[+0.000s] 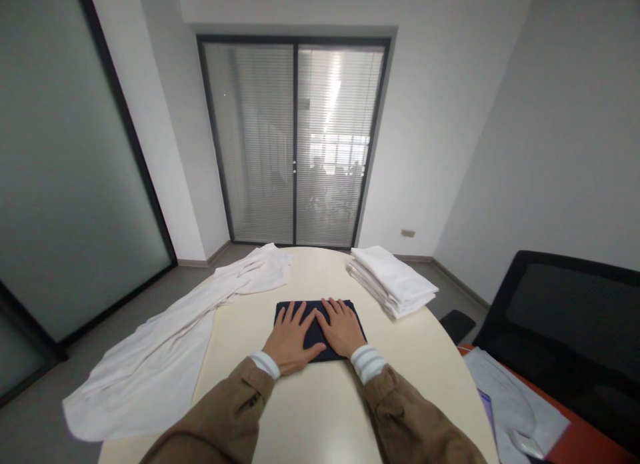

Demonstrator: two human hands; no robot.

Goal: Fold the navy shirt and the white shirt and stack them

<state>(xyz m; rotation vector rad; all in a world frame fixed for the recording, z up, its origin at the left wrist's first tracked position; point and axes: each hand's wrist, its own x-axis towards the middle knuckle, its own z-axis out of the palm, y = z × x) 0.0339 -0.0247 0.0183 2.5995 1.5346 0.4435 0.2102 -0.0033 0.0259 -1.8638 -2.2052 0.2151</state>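
Note:
A dark navy folded cloth [314, 332] lies flat on the cream table [305, 414] in front of me. Across its left part rests my left hand [294, 335], palm down with the fingers spread. My right hand [342, 325] is laid flat on the right part, its fingers stretched out away from me. The two hands nearly meet in the middle, and neither grips the cloth. Both palms hide much of it.
White cloths [165, 357] hang over the table's left side. A stack of folded white cloth [393, 281] sits at the far right edge. Right of the table stands a black mesh chair [565, 337], with papers and a white device [526, 444] on an orange-red surface.

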